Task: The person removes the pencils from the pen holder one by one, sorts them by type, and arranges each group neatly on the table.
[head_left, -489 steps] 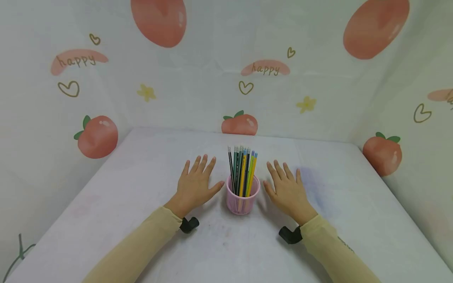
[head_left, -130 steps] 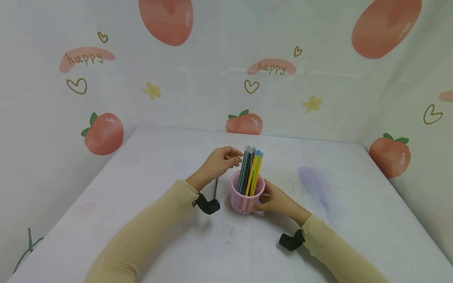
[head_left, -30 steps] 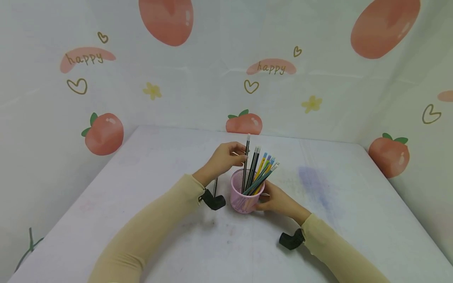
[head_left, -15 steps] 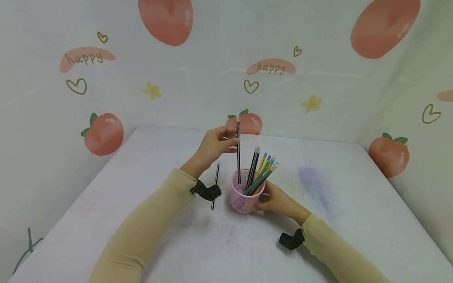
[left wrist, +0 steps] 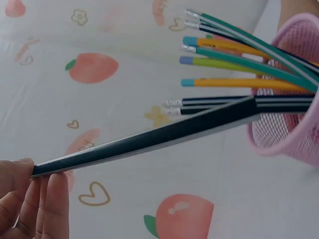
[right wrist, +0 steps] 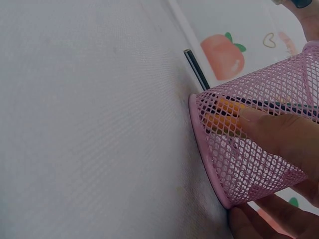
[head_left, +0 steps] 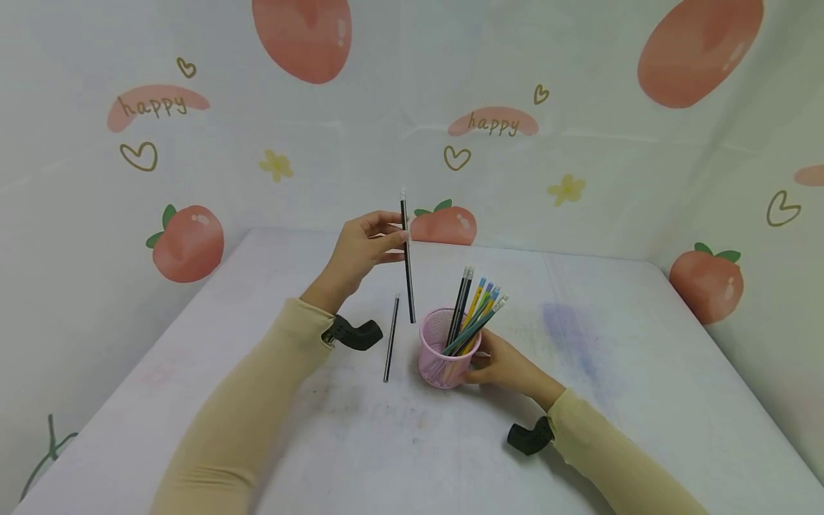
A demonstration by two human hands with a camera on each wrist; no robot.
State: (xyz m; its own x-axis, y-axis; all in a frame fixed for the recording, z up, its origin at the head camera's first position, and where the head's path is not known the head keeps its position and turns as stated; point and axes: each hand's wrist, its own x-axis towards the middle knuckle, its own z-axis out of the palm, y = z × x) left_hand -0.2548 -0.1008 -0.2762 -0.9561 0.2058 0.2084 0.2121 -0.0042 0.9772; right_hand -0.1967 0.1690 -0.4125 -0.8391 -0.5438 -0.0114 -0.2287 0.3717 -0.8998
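My left hand (head_left: 360, 250) pinches a black-and-silver striped pencil (head_left: 408, 272) near its eraser end, between thumb and fingers. The pencil hangs nearly upright, its lower end left of the pink mesh cup (head_left: 444, 370). My right hand (head_left: 508, 365) grips that cup low on its right side, the thumb (right wrist: 269, 129) pressed on the mesh in the right wrist view. Inside the cup lean several pencils, among them green pencils (left wrist: 239, 57), yellow pencils (left wrist: 234, 83) and black ones (head_left: 458, 304). On the table, left of the cup, lies another black striped pencil (head_left: 391, 340).
The white cloth-covered table (head_left: 553, 465) carries a purple stain (head_left: 573, 340) at right. Behind it rises a backdrop (head_left: 386, 143) printed with peaches, hearts and flowers. A black curved wrist mount (head_left: 360, 335) sits at the left wrist, another black mount (head_left: 531, 436) at the right.
Over the last second the left hand has drawn a black pencil up out of the cup and carried it left. The right hand stays on the cup. Earlier, both hands lay flat beside it.
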